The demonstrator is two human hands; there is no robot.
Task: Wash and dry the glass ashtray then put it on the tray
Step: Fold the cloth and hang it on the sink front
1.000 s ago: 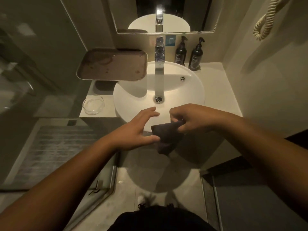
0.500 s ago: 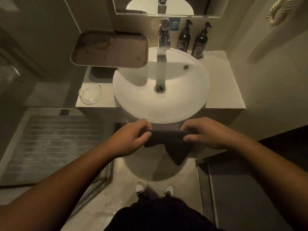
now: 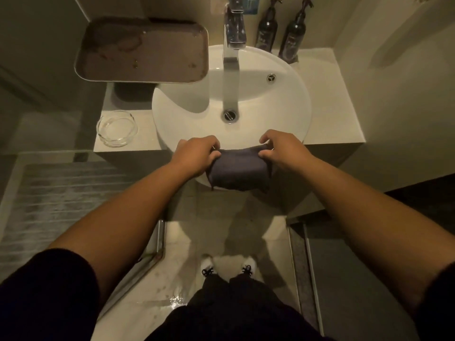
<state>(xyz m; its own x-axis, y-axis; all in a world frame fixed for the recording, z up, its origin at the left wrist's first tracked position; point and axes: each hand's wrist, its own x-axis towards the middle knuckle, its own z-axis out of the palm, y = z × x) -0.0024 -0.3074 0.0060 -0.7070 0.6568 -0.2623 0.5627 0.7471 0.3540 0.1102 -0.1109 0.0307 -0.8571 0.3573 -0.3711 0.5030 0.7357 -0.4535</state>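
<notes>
A clear round glass ashtray (image 3: 117, 128) sits on the counter at the front left corner, left of the white basin (image 3: 278, 112). A brown rectangular tray (image 3: 145, 49) stands raised behind it, its corner overhanging the basin. Both my hands hold a dark folded cloth (image 3: 237, 169) against the basin's front edge. My left hand (image 3: 197, 153) pinches its left end and my right hand (image 3: 280, 147) pinches its right end. The ashtray lies well to the left of my left hand, untouched.
A chrome tap (image 3: 232, 43) reaches over the basin toward the drain (image 3: 230, 115). Two dark pump bottles (image 3: 280, 28) stand at the back right of the counter (image 3: 332, 107). A glass shower partition and ribbed mat (image 3: 61, 193) lie to the left. My shoes (image 3: 229, 267) stand on wet floor.
My left hand has closed on the cloth, which first hung from my right hand alone. Both hands now stretch it folded at the basin's front edge. The camera tilted down.
</notes>
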